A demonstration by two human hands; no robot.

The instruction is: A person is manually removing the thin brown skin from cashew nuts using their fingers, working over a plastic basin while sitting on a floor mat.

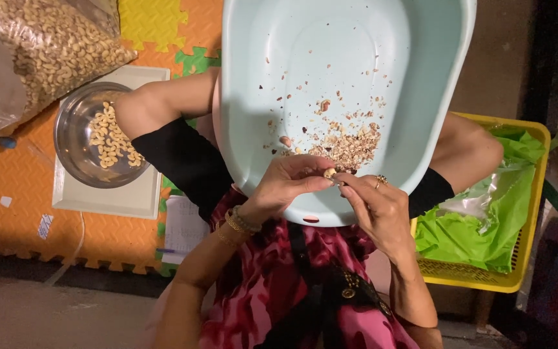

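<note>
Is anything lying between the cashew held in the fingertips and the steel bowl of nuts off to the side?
Yes. The cashew is pinched between the left hand and right hand over the pale blue basin. Toward the steel bowl, the basin's rim and the person's black-sleeved knee lie between.

There is one view only, from a camera worn on the person's head, looking steeply down over the lap. It sits close: the left grip (285, 184) and right grip (376, 207) meet near the middle of the frame, with the forearms running out at the lower edge. The basin (330, 58) just beyond the grips fills the upper centre and is cut off at the top. Left of the grips the view takes in the floor mat (14, 194) with a steel bowl (75, 139); right of them, a yellow basket (524, 258). No second view shares the scene.
</note>
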